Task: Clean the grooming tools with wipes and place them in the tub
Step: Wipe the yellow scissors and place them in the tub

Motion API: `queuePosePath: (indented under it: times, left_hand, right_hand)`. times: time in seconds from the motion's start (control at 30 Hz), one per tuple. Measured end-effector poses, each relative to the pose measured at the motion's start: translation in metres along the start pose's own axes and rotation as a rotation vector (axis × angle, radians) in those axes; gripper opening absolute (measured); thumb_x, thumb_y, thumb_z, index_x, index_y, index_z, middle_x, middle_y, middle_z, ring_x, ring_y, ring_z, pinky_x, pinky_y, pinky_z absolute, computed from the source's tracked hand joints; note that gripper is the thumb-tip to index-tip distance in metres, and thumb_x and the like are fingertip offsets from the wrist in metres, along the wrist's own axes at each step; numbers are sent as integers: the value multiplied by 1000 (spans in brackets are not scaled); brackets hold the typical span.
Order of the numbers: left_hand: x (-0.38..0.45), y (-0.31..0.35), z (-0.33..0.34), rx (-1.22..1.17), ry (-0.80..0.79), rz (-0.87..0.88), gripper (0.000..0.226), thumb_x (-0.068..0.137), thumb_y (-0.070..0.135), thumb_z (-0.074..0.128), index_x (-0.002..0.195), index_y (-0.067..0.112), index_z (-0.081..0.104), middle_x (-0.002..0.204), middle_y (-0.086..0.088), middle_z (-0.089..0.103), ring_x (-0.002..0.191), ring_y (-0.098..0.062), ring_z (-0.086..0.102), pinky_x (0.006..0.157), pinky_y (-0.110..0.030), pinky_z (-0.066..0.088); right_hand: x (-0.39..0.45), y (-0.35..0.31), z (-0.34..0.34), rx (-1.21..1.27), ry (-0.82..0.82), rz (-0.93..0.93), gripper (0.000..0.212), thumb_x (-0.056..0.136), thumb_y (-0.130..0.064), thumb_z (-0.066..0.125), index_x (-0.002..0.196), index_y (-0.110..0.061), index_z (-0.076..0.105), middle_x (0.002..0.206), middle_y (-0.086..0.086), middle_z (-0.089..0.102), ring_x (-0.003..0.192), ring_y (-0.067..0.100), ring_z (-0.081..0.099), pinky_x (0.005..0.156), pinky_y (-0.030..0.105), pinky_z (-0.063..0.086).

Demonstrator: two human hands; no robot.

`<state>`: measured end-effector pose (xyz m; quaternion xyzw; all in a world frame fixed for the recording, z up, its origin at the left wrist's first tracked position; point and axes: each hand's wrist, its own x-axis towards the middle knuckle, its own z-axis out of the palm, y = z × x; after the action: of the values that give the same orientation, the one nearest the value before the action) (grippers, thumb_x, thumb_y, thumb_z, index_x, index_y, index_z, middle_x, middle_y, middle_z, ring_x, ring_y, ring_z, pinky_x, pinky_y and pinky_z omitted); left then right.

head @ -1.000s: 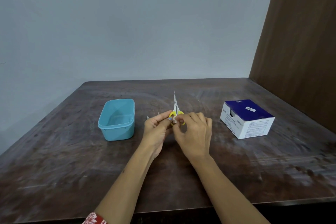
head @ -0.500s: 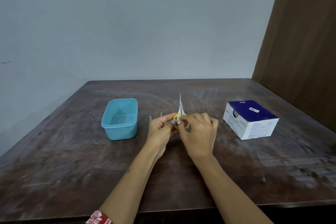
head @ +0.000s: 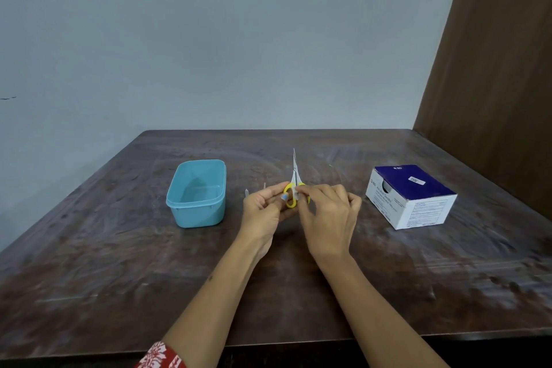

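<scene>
Your left hand (head: 263, 212) pinches the yellow handle loop of the scissors (head: 294, 182), holding them above the middle of the counter (head: 119, 263) with the closed blades pointing away from you. Your right hand (head: 328, 218) presses a small white wipe (head: 296, 193) against the handles with its fingers (head: 304, 190). The blue tub (head: 195, 212) stands to the left, the box of wipes (head: 412, 197) to the right.

Table (head: 119, 263) with tub (head: 197, 193), box (head: 413, 196)
</scene>
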<state>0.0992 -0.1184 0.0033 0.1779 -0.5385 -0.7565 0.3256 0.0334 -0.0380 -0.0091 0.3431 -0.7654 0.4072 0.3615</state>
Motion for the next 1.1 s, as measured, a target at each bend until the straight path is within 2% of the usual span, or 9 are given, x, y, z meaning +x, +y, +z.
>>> queuePosePath:
  times: [0.13, 0.27, 0.37, 0.57, 0.73, 0.9, 1.1]
  left_hand:
    - [1, 1, -2, -18, 56, 0, 24, 89, -4, 53, 109, 1, 63, 94, -10, 71, 85, -19, 68, 72, -26, 58]
    - [-1, 0, 1, 26, -13, 6, 22, 89, -6, 52, 107, 0, 63, 79, -1, 74, 73, -10, 70, 65, -23, 58]
    - [-5, 1, 4, 53, -59, 6, 23, 89, -7, 50, 106, 1, 64, 75, 2, 74, 73, -9, 69, 67, -24, 59]
    - [-2, 2, 0, 30, -28, 19, 21, 89, -5, 51, 103, 2, 65, 91, -9, 72, 85, -19, 69, 76, -30, 59]
    - [-5, 3, 3, 39, -55, 13, 22, 87, -6, 54, 104, 1, 66, 81, -2, 74, 79, -14, 70, 73, -29, 59]
    - [-2, 3, 0, 6, -27, 23, 20, 88, -4, 53, 100, 4, 67, 92, -10, 72, 89, -21, 69, 78, -33, 58]
    - [-3, 4, 0, -22, -14, 37, 21, 87, -5, 53, 94, 7, 68, 82, -5, 74, 82, -18, 70, 75, -30, 59]
  right_hand:
    - [-2, -2, 1, 11, -23, -18, 2, 69, -28, 68, 70, -27, 69, 64, -10, 65, 66, 14, 55, 74, 32, 27]
    - [0, 1, 1, -27, 47, 12, 9, 76, -29, 63, 75, -26, 71, 68, -9, 67, 68, 15, 55, 76, 33, 28]
    - [2, 3, 0, -56, 98, 15, 9, 78, -26, 63, 81, -27, 72, 73, -10, 67, 72, 15, 54, 78, 33, 28]
    - [2, 8, 0, -101, 87, 178, 6, 74, -26, 64, 75, -25, 70, 69, -8, 68, 72, 16, 55, 74, 33, 24]
    - [2, 5, 0, -24, 78, 44, 9, 78, -27, 61, 79, -25, 70, 78, -11, 67, 82, 12, 51, 80, 33, 28]
    - [2, 7, -2, 20, 31, 212, 3, 77, -24, 67, 78, -23, 69, 72, -8, 68, 78, 16, 58, 78, 34, 25]
    - [3, 7, -1, 58, 38, 62, 18, 83, -31, 55, 86, -24, 71, 79, -12, 69, 82, 6, 49, 82, 31, 27]
